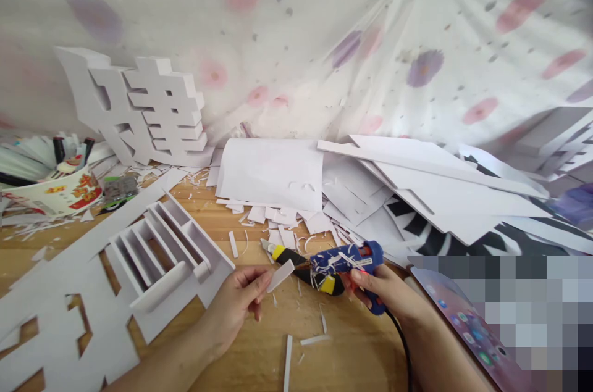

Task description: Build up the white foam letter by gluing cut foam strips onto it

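My left hand (pixel 245 290) pinches a short white foam board strip (pixel 281 276) between thumb and fingers. Wrapped around the handle of a blue hot glue gun (pixel 345 258) is my right hand (pixel 382 290). The gun's nozzle points left at the strip's edge; whether they touch I cannot tell. Glue strings and white scraps cling to the gun. Beneath it lies a black and yellow utility knife (pixel 296 265). Left of my left hand rests a flat white cut-out board (pixel 69 324) with upright strips forming a partly walled character (pixel 157 244).
A white 3D character (pixel 148 111) stands at the back left, by a paper bowl (pixel 60 191) holding pens. White sheets (pixel 440 185) are piled back right. A tablet-like screen (pixel 463 324) lies at right. The gun's black cord (pixel 405 342) runs toward me. Scraps litter the wooden table (pixel 250 361).
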Action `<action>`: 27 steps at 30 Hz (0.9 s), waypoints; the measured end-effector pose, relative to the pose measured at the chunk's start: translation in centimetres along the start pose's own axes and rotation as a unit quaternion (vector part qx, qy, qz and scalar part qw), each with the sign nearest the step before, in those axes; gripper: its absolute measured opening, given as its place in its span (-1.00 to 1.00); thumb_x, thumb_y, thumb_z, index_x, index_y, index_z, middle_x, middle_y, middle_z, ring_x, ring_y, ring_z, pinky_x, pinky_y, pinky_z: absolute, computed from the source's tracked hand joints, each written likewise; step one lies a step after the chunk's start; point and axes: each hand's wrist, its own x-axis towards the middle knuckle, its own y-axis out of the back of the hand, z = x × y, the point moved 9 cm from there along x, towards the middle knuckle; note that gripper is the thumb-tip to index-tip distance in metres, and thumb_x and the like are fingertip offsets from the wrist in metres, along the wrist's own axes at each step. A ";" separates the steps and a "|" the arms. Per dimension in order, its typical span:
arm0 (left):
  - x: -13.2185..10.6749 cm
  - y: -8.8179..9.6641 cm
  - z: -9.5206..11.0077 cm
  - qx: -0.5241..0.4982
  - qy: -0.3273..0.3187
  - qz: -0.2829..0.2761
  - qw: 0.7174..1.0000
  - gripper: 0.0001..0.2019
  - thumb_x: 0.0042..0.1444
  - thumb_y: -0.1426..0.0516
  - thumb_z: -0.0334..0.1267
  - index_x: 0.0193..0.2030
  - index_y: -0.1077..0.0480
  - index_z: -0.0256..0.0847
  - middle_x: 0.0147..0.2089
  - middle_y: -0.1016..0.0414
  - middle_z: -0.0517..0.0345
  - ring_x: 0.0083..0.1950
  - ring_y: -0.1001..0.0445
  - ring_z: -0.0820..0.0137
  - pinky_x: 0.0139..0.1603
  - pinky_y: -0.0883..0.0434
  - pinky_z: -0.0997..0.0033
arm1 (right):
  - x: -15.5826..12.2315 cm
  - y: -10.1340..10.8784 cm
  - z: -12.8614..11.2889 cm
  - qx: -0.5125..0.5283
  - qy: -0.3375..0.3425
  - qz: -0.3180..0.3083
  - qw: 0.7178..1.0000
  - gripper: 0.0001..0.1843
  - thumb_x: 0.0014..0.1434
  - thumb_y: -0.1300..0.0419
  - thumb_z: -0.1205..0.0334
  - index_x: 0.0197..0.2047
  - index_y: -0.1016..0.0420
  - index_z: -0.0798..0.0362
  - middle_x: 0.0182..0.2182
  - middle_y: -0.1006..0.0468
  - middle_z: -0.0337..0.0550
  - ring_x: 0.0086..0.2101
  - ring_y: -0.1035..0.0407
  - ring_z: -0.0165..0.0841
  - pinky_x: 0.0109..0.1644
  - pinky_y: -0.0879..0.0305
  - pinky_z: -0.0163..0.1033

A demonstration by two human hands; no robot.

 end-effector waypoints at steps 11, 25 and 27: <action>0.1 0.1 -0.3 0.001 -0.004 0.004 1.000 -0.62 -0.23 -0.29 0.00 -0.40 -0.49 -0.31 -0.65 -0.11 0.36 -0.64 -0.09 0.61 -0.68 -0.19 0.62 | 0.1 0.4 0.5 -0.020 -0.020 0.021 0.999 -0.45 -0.10 -0.16 -0.30 -0.59 -0.31 0.10 -0.64 -0.34 -0.24 -0.66 -0.11 -0.54 -0.60 0.05 -0.38; 0.0 0.6 1.5 0.071 -0.097 0.038 0.992 -0.75 -0.22 -0.30 -0.21 -0.35 -0.54 -0.26 -0.52 -0.37 0.19 -0.65 -0.29 0.56 -0.76 -0.31 0.60 | 0.3 0.9 -0.2 -0.056 -0.018 0.065 0.996 -0.50 -0.06 -0.17 -0.24 -0.48 -0.36 0.10 -0.53 -0.40 -0.21 -0.63 -0.13 -0.54 -0.59 -0.02 -0.38; -0.2 0.7 1.8 0.090 -0.125 0.043 0.987 -0.79 -0.18 -0.28 -0.25 -0.33 -0.55 -0.23 -0.46 -0.36 0.20 -0.71 -0.20 0.63 -0.84 -0.21 0.64 | 0.3 0.9 -0.3 -0.075 -0.014 0.061 0.995 -0.49 -0.05 -0.15 -0.25 -0.48 -0.36 0.10 -0.56 -0.37 -0.23 -0.63 -0.12 -0.53 -0.61 0.00 -0.38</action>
